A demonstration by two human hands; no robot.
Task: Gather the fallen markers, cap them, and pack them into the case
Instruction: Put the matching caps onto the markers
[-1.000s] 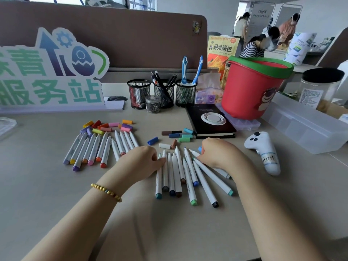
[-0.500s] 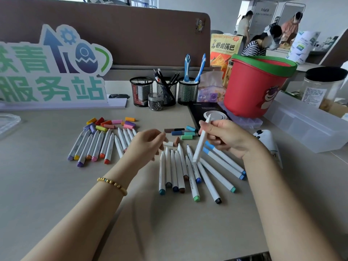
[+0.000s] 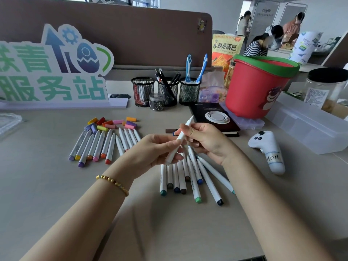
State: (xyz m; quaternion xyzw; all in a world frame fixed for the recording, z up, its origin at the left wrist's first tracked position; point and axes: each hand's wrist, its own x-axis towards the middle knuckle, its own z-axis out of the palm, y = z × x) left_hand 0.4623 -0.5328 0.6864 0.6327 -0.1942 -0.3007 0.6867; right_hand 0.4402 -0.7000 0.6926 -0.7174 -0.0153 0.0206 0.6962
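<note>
Office counter [image 3: 47,185], strewn with uncapped markers. Raised above the nearer marker row [image 3: 185,178]: one white marker [image 3: 180,138], pinched mid-barrel by the right hand [image 3: 204,141] and at its lower end by the left hand [image 3: 156,150]. Capping step apparently in hand, though any cap between the left fingers hidden from view. Loose caps [image 3: 113,124] heaped beyond the far-left row [image 3: 101,145]; a few more behind the right hand. Next: matching cap seated square on the tip, pressed home. Clear case [image 3: 308,127] well right of the nearer row.
</note>
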